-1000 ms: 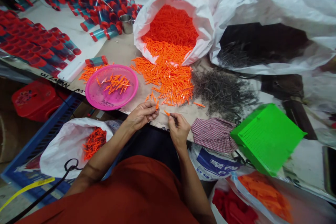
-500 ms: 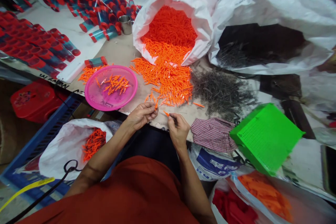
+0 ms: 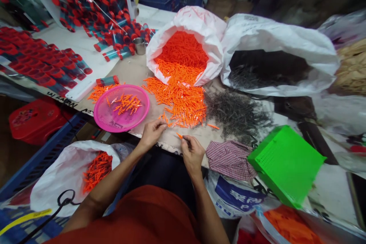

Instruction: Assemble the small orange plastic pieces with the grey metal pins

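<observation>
Small orange plastic pieces lie in a loose heap on the bench, spilling from a white sack. My right hand pinches one orange piece at the fingertips, with a thin dark pin seemingly beside it. My left hand rests at the bench edge, fingertips close to the heap's lower end. Nothing held in that hand shows clearly. To the right of the heap lies a pile of thin dark metal pins. A pink round basket with orange pieces in it stands left of my left hand.
A white sack of orange pieces sits below the bench at left. A checked cloth and a green perforated crate lie at right. Red-capped clear tubes and a steel cup stand at the back left.
The view has tilted up, so everything sits lower in the picture. The orange piece earlier at my left fingertips no longer shows clearly. My right hand still pinches its piece.
</observation>
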Motion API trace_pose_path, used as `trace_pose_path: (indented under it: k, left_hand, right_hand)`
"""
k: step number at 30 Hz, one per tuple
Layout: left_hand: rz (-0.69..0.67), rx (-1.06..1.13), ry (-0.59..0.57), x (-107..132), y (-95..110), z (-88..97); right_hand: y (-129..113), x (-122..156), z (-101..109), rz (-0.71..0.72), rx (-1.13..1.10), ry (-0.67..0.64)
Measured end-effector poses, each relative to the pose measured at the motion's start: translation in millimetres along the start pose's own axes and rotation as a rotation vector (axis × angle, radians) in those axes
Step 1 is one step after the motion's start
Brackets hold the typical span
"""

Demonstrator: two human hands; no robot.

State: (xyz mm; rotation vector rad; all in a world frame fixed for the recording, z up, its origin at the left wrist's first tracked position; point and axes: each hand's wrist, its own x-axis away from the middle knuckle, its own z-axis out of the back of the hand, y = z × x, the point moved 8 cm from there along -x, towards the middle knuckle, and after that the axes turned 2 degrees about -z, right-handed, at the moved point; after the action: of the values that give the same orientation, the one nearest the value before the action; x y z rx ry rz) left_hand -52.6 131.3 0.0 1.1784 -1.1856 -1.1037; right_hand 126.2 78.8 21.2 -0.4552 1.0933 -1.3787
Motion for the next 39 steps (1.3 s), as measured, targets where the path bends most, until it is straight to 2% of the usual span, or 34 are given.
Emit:
trace_pose_path:
  k: [2,4,11,16,21,24,30,34,37,39]
  left_hand:
    - [-0.134,-0.157,0.043,-7,10,1.9]
    - [-0.201,-0.24,0.049,-14,17,-0.6]
    - [-0.235,-0.223,0.004,-35,19,-8.7]
    - [-0.294,-0.26,0.035,-50,23,-8.3]
    - [-0.42,-0.599,0.06,-69,29,-17.1]
    - [-0.439,-0.735,0.017,-74,26,-22.7]
    - [-0.47,-0.719,-0.11,-59,27,-33.6]
    - [-0.532,-0.657,-0.127,-32,42,-35.1]
    - [-0.589,-0.676,-0.164,-6,61,-23.1]
    - [-0.563,-0.719,-0.116,1,76,3.8]
  right_hand:
    - [-1,0,1,0.01,-0.001,0.003]
    - [0,0,1,0.011,0.003,0.002]
    - [-1,-1,2,0.015,-0.004,0.001]
    - [-2,-1,2,0.013,-0.013,0.0]
    - [-3,-3,3,0.028,-0.017,-0.009]
    - [-3,-4,3,0.043,-0.027,-0.007]
    - [1,-4,2,0.036,-0.027,-0.017]
    - [2,-5,1,0.051,-0.016,-0.024]
    - [1,-5,2,0.055,-0.011,-0.022]
    - [1,-5,1,0.043,0.001,-0.025]
